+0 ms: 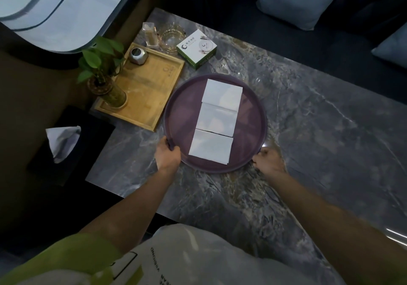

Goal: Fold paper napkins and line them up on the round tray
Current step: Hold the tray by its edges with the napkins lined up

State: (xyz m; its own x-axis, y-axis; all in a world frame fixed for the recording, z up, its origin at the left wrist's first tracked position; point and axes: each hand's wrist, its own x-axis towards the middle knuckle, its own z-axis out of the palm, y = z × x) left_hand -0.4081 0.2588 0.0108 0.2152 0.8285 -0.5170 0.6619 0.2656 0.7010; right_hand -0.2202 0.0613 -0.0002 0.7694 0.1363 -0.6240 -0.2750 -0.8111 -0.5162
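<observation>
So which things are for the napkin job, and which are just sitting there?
For the job: round tray, three folded napkins lined up on it, left hand and right hand gripping its rim, maybe the tissue box.
Just sitting there: wooden tray, plant, green-and-white box, glass dish.
</observation>
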